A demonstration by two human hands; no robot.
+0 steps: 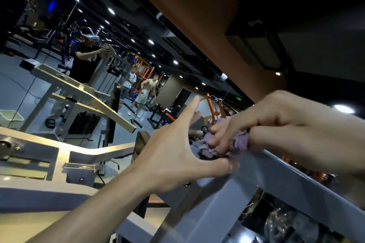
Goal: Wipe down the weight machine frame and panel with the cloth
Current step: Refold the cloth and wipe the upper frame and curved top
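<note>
my right hand (276,130) grips one purple cloth (240,144) on the grey frame (286,173); left hand (177,150) splayed open, thumb touching frame.

No legible text; green ceiling sign (238,98) and black shirt (85,61) print unreadable.

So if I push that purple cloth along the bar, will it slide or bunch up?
The cloth is crumpled in the right hand, so it is probably soft and floppy, and may bunch. The grey bar looks smooth, so it should slide. It looks frayed; threads might snag.
</note>
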